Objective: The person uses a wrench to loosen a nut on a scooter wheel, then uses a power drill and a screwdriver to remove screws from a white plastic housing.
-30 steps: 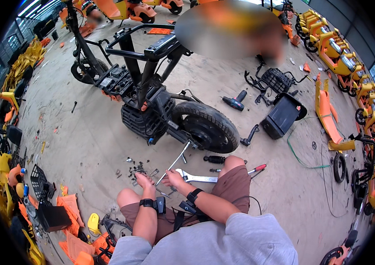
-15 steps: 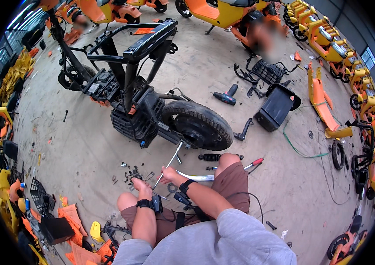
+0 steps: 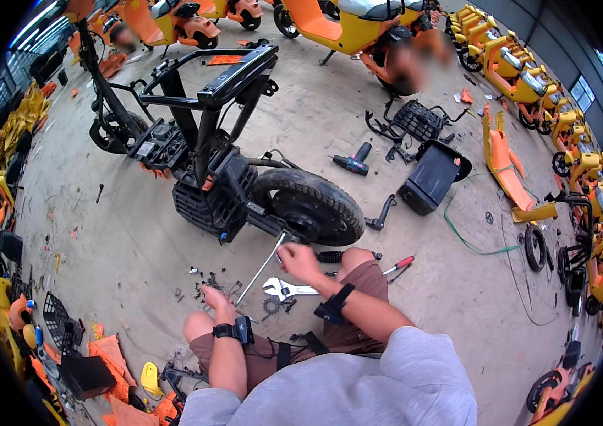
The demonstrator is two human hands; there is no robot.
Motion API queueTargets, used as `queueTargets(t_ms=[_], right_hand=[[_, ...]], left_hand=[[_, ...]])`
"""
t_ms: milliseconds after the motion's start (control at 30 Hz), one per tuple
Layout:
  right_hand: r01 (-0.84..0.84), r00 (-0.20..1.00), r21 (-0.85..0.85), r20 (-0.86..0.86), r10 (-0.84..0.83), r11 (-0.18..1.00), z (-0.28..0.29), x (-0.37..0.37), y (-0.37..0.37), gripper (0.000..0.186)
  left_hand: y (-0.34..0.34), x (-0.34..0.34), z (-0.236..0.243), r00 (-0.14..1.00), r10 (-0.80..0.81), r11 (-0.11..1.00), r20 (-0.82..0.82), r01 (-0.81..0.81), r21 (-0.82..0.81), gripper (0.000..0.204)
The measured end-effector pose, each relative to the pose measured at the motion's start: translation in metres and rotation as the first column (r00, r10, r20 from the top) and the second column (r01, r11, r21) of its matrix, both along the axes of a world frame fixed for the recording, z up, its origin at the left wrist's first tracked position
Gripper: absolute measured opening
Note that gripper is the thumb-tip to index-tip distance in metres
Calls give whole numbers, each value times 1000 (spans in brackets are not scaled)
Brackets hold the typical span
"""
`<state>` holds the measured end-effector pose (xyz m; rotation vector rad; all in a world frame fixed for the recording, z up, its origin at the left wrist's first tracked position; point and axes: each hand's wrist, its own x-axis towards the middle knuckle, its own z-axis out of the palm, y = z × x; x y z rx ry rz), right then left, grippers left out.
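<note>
Nearest, the left hand (image 3: 218,301) is beside the near end of one long, slim steel rod (image 3: 260,270); whether its fingers pinch anything, I can't tell. The right hand (image 3: 300,261), fingers curled, is by the rod's far end, its grip hidden. One flat, shiny wrench (image 3: 300,290) lies right. Farther, the rod ends beside one round wheel (image 3: 308,206), rubber treaded; far right, one drill (image 3: 351,164) and one boxy black bin (image 3: 429,181).
</note>
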<state>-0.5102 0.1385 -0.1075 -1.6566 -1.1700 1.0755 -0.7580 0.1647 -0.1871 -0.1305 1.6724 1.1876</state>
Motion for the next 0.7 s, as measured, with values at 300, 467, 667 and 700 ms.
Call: queueTargets(t_ms=[300, 467, 667, 700], right_hand=[[289, 713, 216, 601, -360, 933, 67, 137, 98, 43], [319, 766, 155, 540, -350, 935, 66, 124, 99, 53], [322, 757, 166, 545, -359, 932, 62, 126, 98, 48], [326, 755, 171, 545, -365, 930, 62, 127, 98, 48]], left_hand=[[-1, 3, -25, 979, 9, 997, -206, 7, 74, 33], [-2, 3, -39, 899, 50, 985, -436, 28, 171, 26], [-15, 12, -27, 753, 9, 969, -657, 155, 191, 28], [-16, 14, -23, 739, 7, 960, -674, 183, 210, 29]])
